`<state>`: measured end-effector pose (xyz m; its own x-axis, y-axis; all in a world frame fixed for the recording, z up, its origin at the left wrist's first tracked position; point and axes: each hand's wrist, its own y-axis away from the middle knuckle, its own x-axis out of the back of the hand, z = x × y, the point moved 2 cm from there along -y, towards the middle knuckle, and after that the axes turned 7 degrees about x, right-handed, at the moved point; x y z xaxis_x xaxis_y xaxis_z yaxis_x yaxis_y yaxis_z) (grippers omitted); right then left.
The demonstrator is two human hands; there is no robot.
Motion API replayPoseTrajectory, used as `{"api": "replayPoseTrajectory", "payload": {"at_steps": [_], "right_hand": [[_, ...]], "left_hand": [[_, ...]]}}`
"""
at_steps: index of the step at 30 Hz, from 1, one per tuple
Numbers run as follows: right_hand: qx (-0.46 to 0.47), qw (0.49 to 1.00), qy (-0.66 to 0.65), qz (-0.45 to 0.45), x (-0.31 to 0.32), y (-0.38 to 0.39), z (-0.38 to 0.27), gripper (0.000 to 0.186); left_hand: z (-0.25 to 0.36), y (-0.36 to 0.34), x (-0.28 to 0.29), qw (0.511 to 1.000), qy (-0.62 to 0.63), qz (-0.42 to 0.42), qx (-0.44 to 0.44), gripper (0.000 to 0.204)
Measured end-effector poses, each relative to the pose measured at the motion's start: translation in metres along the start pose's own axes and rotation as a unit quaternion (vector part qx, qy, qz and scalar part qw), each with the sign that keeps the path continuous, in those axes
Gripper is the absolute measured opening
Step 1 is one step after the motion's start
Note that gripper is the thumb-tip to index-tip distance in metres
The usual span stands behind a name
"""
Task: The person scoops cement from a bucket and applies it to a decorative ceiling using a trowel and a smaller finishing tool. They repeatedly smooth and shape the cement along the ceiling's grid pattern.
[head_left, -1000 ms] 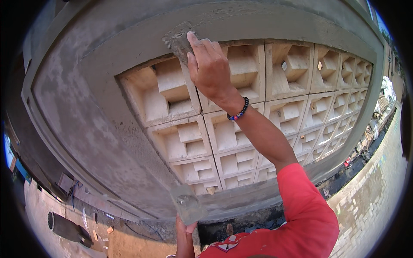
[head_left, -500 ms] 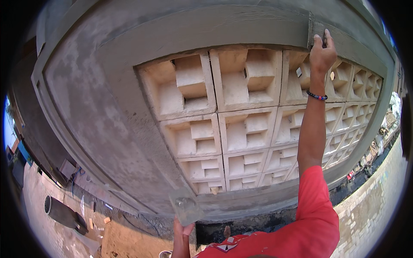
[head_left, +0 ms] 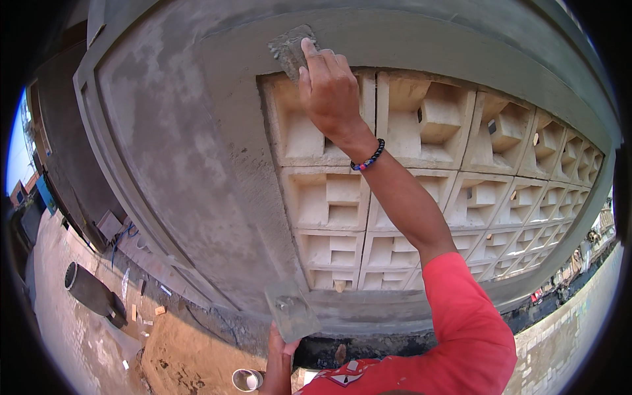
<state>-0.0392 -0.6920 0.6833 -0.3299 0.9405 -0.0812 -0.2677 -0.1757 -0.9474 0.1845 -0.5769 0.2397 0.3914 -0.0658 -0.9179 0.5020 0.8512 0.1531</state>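
My right hand (head_left: 334, 95) is closed on a plastering trowel (head_left: 291, 51), its blade flat against the wet grey plaster band (head_left: 408, 33) at the upper left corner of the block panel. Grey mortar clings to the blade, and the fingers hide the handle. Low in front of the wall, my left hand (head_left: 282, 343) grips a flat grey mortar board (head_left: 299, 320) from below. A small lump of mortar (head_left: 284, 303) sits on the board. Pale ventilation blocks (head_left: 408, 141) fill the framed opening beneath my right arm.
A grey plastered wall (head_left: 171, 145) with a raised edge stands left. On the ground are a dark cylindrical container (head_left: 92, 289), a sand pile (head_left: 191, 359), a white bucket (head_left: 247, 380) and brick pieces. A dark trench (head_left: 322, 352) runs along the wall's foot.
My right hand has swept the trowel left along the upper band, from the panel's right part to its upper left corner. My left hand with the board has barely moved.
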Motion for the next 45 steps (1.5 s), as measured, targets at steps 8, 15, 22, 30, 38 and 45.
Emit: {"api": "replayPoseTrajectory", "payload": {"at_steps": [8, 15, 22, 30, 38, 45], "right_hand": [[-0.114, 0.98, -0.134, 0.092, 0.052, 0.004, 0.007, 0.038], [-0.255, 0.933, 0.139, 0.214, 0.171, 0.017, 0.123, 0.041], [-0.113, 0.981, 0.089, 0.127, 0.059, -0.009, 0.052, 0.041], [0.001, 0.999, 0.016, 0.038, -0.083, -0.049, -0.06, 0.043], [0.021, 0.964, -0.227, -0.141, -0.121, -0.016, -0.108, 0.039], [-0.25, 0.814, -0.504, -0.144, -0.043, -0.086, -0.024, 0.039]], "left_hand": [[0.011, 0.01, 0.017, 0.999, -0.013, -0.022, -0.024, 0.042], [0.02, 0.006, 0.016, 1.0, -0.029, 0.002, 0.0, 0.046], [0.029, 0.013, 0.022, 0.999, -0.038, 0.01, -0.028, 0.047], [0.035, 0.033, 0.038, 0.995, 0.042, -0.002, -0.085, 0.044], [0.04, 0.043, 0.06, 0.993, 0.038, 0.019, -0.11, 0.047], [0.043, 0.037, 0.074, 0.995, 0.033, 0.018, -0.093, 0.052]]}}
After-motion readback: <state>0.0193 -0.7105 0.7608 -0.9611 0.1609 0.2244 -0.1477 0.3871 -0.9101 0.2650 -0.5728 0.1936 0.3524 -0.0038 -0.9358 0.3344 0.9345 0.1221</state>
